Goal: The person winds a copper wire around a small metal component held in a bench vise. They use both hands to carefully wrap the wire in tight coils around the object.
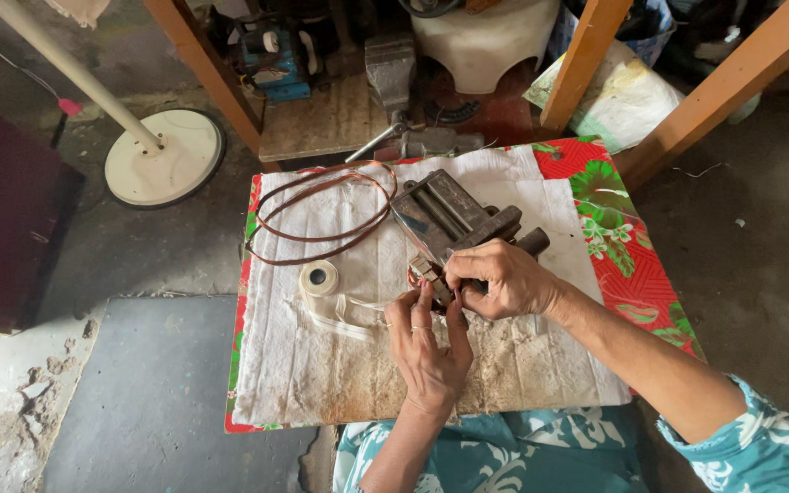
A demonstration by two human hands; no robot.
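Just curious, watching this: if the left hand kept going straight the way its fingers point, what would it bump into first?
The left hand points up the table, away from the person. Its fingertips already touch the small copper-wound part; just past that comes the grey metal vise. Depth is hard to judge from above.

Small copper-wound coil part, upright, beside grey metal vise.

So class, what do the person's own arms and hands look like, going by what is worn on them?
Both hands are bare, no gloves. The left hand wears a ring on one finger. The right hand shows no ring; its arm ends in a short teal sleeve with a white floral print.
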